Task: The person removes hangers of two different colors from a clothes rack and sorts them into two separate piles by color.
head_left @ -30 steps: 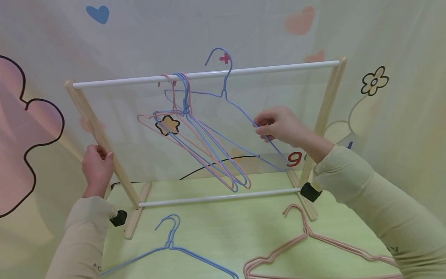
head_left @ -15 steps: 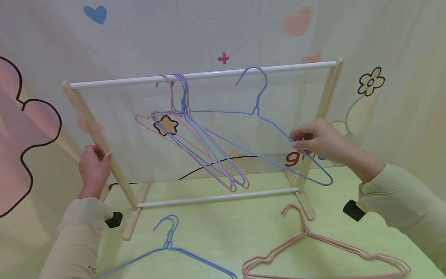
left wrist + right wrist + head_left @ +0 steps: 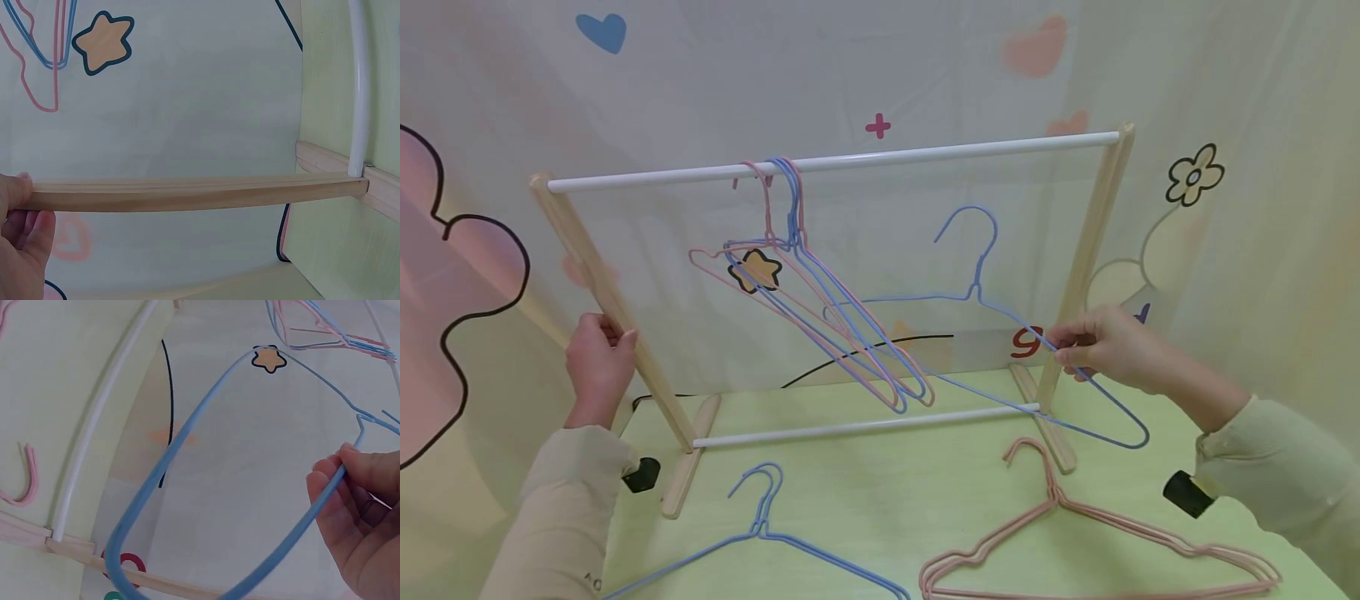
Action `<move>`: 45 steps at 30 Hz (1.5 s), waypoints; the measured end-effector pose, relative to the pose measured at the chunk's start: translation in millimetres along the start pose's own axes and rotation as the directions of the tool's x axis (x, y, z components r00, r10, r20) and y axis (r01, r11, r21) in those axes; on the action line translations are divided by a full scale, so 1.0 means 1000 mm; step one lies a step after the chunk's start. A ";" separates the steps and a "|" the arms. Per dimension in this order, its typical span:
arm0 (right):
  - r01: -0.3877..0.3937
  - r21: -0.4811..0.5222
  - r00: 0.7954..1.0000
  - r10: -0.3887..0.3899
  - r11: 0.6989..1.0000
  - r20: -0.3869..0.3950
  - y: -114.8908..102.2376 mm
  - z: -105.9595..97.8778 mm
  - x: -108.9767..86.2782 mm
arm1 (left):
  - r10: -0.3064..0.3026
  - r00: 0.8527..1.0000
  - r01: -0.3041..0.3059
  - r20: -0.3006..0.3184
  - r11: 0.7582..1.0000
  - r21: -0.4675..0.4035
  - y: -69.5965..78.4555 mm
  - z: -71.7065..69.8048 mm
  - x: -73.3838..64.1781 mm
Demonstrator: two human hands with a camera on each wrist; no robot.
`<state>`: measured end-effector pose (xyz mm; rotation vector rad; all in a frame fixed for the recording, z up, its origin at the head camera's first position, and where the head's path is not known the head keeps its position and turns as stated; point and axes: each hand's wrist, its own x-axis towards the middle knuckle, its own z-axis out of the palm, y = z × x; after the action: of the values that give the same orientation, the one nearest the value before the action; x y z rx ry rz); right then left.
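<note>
My right hand (image 3: 1108, 346) pinches a blue wire hanger (image 3: 1011, 312) by its right shoulder, thumb on one side and fingers on the other. The hanger's hook is free, below the white top rail (image 3: 925, 156). In the right wrist view, the same blue hanger (image 3: 144, 494) spreads away from my fingers. My left hand (image 3: 601, 367) grips the left wooden post (image 3: 613, 300) of the rack, and the left wrist view shows thumb and fingers around that post (image 3: 187, 195). Several pink and blue hangers (image 3: 793, 200) hang bunched on the rail, left of its middle.
Blue hangers (image 3: 767, 533) lie on the pale green table (image 3: 850, 500) at the front left. A stack of pink hangers (image 3: 1052, 500) lies at the front right. A lower white bar (image 3: 865, 427) joins the rack's feet. Behind stands a patterned curtain (image 3: 820, 75).
My right hand has carried the blue hanger right and downward, its hook dropping from above the top rail to below it. The left hand keeps its grip on the post.
</note>
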<state>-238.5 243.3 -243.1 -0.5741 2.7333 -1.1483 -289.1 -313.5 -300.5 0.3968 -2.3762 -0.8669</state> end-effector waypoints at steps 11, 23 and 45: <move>-0.019 0.055 0.996 0.014 0.998 0.085 0.033 0.038 0.002 | 0.003 1.000 -0.003 0.005 1.000 0.002 -0.001 0.000 -0.001; -0.034 0.245 0.975 -0.022 0.969 0.220 0.054 0.092 0.010 | -0.006 0.999 0.006 0.032 1.000 0.004 0.000 -0.001 0.000; -0.140 0.472 0.915 -0.069 0.870 0.397 0.038 0.197 0.041 | 0.018 0.999 -0.018 -0.026 1.000 -0.001 -0.003 0.002 0.002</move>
<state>-237.6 121.4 -407.5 -0.5970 1.9883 -1.4562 -292.0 -315.8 -303.4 0.3838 -2.3516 -0.8497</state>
